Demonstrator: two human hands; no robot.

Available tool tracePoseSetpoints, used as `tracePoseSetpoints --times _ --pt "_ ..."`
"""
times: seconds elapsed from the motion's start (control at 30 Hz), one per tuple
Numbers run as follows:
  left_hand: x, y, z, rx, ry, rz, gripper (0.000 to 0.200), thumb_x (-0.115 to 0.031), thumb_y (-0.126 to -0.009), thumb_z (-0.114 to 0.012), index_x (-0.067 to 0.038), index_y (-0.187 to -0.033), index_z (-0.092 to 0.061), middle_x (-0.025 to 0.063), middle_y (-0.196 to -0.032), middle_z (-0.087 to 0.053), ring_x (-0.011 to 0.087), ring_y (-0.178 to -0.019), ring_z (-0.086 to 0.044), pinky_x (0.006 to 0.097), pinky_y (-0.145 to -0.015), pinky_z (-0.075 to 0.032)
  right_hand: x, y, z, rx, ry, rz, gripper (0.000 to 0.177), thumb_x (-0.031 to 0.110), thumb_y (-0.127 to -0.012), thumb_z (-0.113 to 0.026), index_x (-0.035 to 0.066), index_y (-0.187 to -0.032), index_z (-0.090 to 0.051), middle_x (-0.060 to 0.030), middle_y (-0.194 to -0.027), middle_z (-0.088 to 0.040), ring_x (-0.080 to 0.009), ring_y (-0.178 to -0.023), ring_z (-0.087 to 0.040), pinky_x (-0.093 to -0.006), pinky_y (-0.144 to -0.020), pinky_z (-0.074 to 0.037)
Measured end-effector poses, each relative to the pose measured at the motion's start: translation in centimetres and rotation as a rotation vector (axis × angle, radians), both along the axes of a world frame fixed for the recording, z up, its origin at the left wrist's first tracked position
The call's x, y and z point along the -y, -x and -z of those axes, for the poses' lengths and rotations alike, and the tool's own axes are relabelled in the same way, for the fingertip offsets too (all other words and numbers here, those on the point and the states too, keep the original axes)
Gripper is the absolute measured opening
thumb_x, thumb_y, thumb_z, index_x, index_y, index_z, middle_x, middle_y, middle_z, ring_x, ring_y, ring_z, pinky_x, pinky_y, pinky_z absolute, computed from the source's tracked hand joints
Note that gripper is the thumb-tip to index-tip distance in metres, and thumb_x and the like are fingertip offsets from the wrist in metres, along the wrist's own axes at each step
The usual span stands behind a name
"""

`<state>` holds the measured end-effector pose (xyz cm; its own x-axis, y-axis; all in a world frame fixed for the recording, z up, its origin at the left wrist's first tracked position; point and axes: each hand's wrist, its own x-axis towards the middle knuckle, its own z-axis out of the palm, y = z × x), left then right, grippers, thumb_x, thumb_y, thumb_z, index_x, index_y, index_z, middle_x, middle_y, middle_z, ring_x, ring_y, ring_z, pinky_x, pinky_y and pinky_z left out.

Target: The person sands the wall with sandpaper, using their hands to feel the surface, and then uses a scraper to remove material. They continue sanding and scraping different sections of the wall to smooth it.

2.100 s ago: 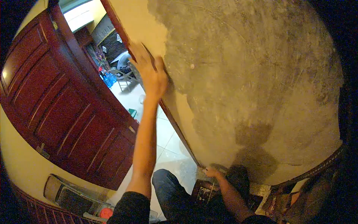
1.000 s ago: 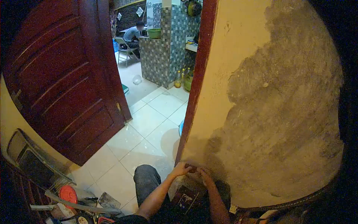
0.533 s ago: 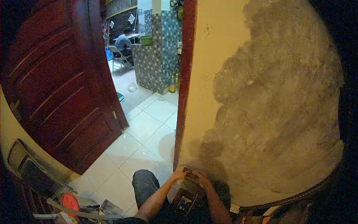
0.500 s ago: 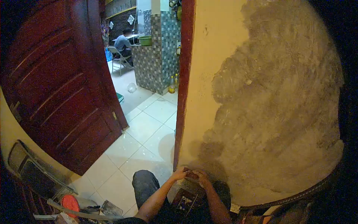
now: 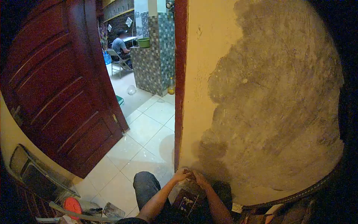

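Both hands meet low in the view, in front of the wall's bottom edge and above my lap. My left hand (image 5: 182, 174) has its fingers curled around one end of a small reddish-brown block (image 5: 190, 174). At the block's other end, my right hand (image 5: 200, 179) is closed too. The fingers cover most of the block, so its exact kind cannot be made out. Below the hands, between my knees, is a dark brown flat piece (image 5: 185, 204) with pale specks or a pale patch on top. A thin stick-like edge runs along its right side.
A dark red door (image 5: 63, 93) stands open at left. At right is a patchily plastered wall (image 5: 276, 104). A metal-framed chair (image 5: 35, 168), a red round lid (image 5: 72, 207) and a flat scraper-like tool (image 5: 113, 210) are lower left. Beyond the doorway, a person (image 5: 119, 46) sits.
My hands have come closer together, and less of the block shows between them. The view has shifted slightly, and the doorway's right frame sits a little further left.
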<state>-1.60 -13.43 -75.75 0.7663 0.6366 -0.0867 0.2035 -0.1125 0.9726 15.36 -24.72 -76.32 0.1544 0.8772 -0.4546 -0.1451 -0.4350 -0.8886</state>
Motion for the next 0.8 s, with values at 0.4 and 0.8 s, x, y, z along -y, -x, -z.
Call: tracePoseSetpoints --times 0.4,0.8 --pt "2.1 0.2 -6.1 -0.245 -0.363 -0.285 0.028 -0.032 -0.090 -0.072 -0.005 -0.099 -0.069 0.0214 -0.098 -0.069 0.0430 -0.094 -0.066 0.0512 -0.079 -0.051 0.2 -0.8 -1.8 -0.108 -0.009 0.091 0.053 0.047 -0.101 -0.060 0.005 -0.132 -0.064 -0.0104 -0.123 -0.068 -0.0261 -0.113 -0.063 -0.0447 -0.102 -0.049" --pt "3.0 -0.1 -8.1 -0.112 -0.480 -0.313 0.026 -0.028 -0.093 -0.069 -0.005 -0.105 -0.070 0.0215 -0.098 -0.069 0.0441 -0.094 -0.066 0.0513 -0.081 -0.052 0.1 -0.9 -2.6 -0.121 -0.066 0.178 0.037 0.030 -0.103 -0.059 0.002 -0.126 -0.067 -0.0111 -0.121 -0.069 -0.0256 -0.108 -0.066 -0.0425 -0.098 -0.052"
